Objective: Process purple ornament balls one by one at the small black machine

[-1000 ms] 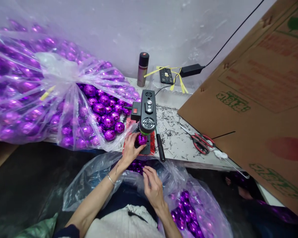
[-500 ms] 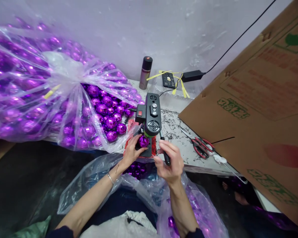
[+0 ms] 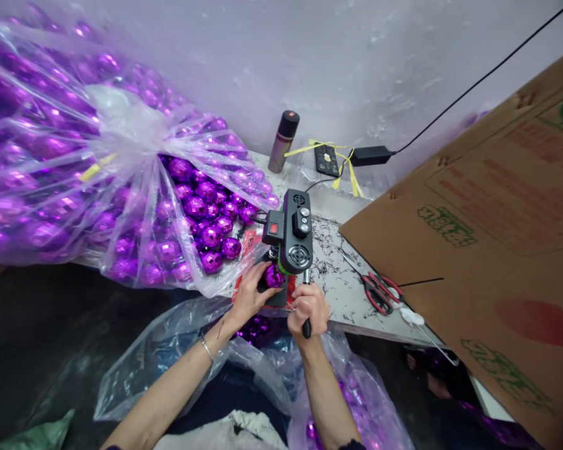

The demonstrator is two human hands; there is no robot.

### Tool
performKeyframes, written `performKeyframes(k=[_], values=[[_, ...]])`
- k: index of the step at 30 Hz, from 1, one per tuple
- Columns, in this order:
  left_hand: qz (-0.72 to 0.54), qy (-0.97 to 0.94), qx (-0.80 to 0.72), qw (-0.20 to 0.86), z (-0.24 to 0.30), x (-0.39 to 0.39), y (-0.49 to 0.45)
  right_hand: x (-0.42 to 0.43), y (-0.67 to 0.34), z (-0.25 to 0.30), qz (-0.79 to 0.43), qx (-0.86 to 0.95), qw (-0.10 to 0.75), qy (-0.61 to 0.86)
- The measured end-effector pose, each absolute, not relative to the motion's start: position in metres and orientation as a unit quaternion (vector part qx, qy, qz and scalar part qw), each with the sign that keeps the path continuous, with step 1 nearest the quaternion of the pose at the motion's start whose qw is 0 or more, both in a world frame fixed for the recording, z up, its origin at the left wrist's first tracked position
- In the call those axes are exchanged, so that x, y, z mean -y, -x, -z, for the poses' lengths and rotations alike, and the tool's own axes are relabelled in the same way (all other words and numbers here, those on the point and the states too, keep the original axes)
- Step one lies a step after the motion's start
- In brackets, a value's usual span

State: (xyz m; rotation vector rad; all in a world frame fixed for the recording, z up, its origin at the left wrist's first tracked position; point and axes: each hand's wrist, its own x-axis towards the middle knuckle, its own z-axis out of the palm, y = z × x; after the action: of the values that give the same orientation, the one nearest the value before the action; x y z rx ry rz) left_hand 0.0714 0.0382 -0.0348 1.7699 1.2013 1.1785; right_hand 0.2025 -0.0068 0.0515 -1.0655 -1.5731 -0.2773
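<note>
A small black bench press with a red switch stands at the table's near edge. My left hand is closed on a purple faceted ball held under the machine's head. My right hand is wrapped in a fist round the machine's black lever handle, pulled down toward me. A clear bag with more purple balls lies in my lap below both hands.
A big clear sack of purple balls fills the table's left. Red scissors lie right of the machine among black shavings. A large cardboard sheet leans at the right. A spray can, remote and power adapter sit by the wall.
My right hand rose from the lap bag, took the lever handle and has pulled it down toward me. My left hand has kept the ball under the press head.
</note>
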Motion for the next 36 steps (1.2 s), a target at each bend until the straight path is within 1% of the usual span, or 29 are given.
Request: performKeyframes(k=[12, 17, 24, 29, 36], values=[[-0.458, -0.677, -0.453, 0.356, 0.035, -0.037, -0.069, 0.008, -0.206, -0.054, 0.110, 0.680, 0.566, 0.453], [-0.456, -0.677, -0.457, 0.352, 0.035, -0.036, -0.069, 0.008, -0.203, -0.052, 0.109, 0.673, 0.575, 0.452], [-0.462, -0.694, -0.451, 0.317, 0.037, -0.037, -0.070, 0.003, -0.198, -0.040, 0.125, 0.641, 0.615, 0.442], [-0.458, -0.700, -0.452, 0.309, 0.037, -0.037, -0.070, 0.003, -0.198, -0.038, 0.117, 0.642, 0.611, 0.449], [-0.469, -0.705, -0.440, 0.300, 0.037, -0.039, -0.070, 0.002, -0.197, -0.032, 0.110, 0.636, 0.626, 0.438]])
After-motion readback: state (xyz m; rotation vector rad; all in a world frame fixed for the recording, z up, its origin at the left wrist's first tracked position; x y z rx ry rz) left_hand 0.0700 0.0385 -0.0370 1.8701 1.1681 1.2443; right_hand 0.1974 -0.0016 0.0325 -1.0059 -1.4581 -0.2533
